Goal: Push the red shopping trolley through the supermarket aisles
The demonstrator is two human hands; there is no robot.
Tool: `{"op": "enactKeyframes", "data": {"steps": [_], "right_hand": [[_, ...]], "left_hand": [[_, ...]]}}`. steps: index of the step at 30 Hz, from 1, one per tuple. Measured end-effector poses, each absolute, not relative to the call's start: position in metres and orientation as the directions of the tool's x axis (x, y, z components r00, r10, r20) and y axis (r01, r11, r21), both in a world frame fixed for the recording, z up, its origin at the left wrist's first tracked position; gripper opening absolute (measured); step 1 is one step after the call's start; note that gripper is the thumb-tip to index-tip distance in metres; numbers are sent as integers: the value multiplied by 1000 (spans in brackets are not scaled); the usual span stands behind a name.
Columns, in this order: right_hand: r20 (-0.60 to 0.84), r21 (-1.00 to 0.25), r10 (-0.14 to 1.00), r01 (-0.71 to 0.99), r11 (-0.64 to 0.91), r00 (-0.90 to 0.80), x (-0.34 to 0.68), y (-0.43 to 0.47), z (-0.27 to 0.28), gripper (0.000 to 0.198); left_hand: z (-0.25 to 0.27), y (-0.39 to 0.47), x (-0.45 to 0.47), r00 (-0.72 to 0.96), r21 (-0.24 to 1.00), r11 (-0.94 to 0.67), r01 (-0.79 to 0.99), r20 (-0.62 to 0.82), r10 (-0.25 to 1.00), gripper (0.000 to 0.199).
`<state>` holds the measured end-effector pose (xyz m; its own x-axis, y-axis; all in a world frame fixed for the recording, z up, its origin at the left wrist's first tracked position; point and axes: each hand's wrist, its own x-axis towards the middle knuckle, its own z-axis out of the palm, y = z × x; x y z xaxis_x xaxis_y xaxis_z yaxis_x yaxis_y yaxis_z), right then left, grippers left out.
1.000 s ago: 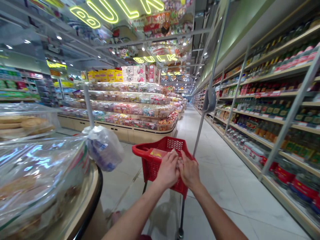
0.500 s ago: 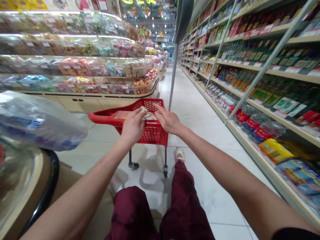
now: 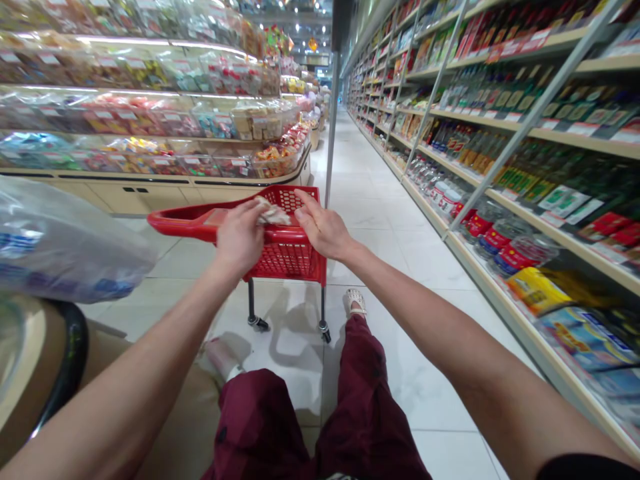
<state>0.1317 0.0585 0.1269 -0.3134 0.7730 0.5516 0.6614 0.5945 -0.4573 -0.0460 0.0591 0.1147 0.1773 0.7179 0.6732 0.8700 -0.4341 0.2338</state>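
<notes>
The single view comes from a camera on the person's head, facing forward and tilted well down. It looks along the pale, glossy tiled floor [image 3: 373, 260] of an aisle, whose far end sits near the top edge. Two bare forearms [image 3: 125, 373] and dark maroon cloth trousers [image 3: 260, 420] are very close, cut by the lower border. The small red plastic shopping cart [image 3: 287, 257] is near, about mid-frame. Long light-coloured shelving [image 3: 453, 130] recedes obliquely along the right; a translucent whitish plastic bag [image 3: 60, 250] is close at the left edge, cropped.
</notes>
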Motion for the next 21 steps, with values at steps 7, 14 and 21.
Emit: {"op": "enactKeyframes", "data": {"steps": [7, 14, 21], "right_hand": [[607, -492, 764, 651, 578, -219, 133, 64, 118, 43], [690, -442, 705, 677, 589, -162, 125, 55, 111, 43], [729, -493, 678, 613, 617, -97, 125, 52, 103, 42]], "left_hand": [[108, 62, -64, 259, 168, -478, 862, 664, 701, 37], [110, 51, -53, 305, 160, -522, 838, 655, 691, 38], [103, 54, -74, 124, 242, -416, 877, 723, 680, 36]]}}
